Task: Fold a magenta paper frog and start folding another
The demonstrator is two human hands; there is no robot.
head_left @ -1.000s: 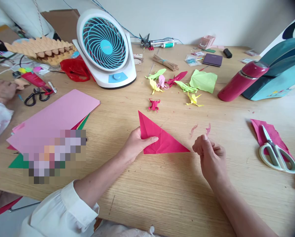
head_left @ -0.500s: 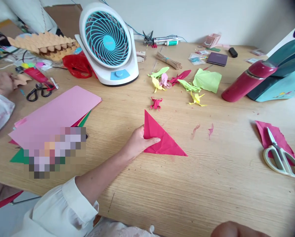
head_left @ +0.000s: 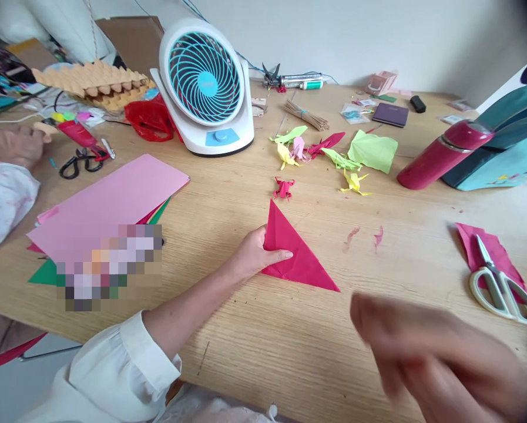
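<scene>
My left hand (head_left: 263, 254) grips a red sheet of origami paper (head_left: 296, 258) folded into a triangle, thumb on top and the other fingers hidden beneath. Crease lines cross its surface. My right hand (head_left: 426, 346) hangs over the table at lower right, apart from the paper and smeared by motion, so its fingers do not show clearly. Just beyond the triangle sits a small red paper frog (head_left: 284, 188). White-handled scissors (head_left: 499, 288) lie on a torn red paper piece (head_left: 487, 241) at the right.
A white fan (head_left: 205, 82) stands at the back. Folded paper figures and a green sheet (head_left: 372, 151) lie mid-table. Pink sheets (head_left: 126, 194) are stacked left, near another person's hand (head_left: 19, 144). A red flask (head_left: 443, 154) leans beside a teal bag (head_left: 501, 144).
My right hand has risen from the bottom edge toward the paper. The triangle has tilted slightly in my left hand. The whole view has shifted a little.
</scene>
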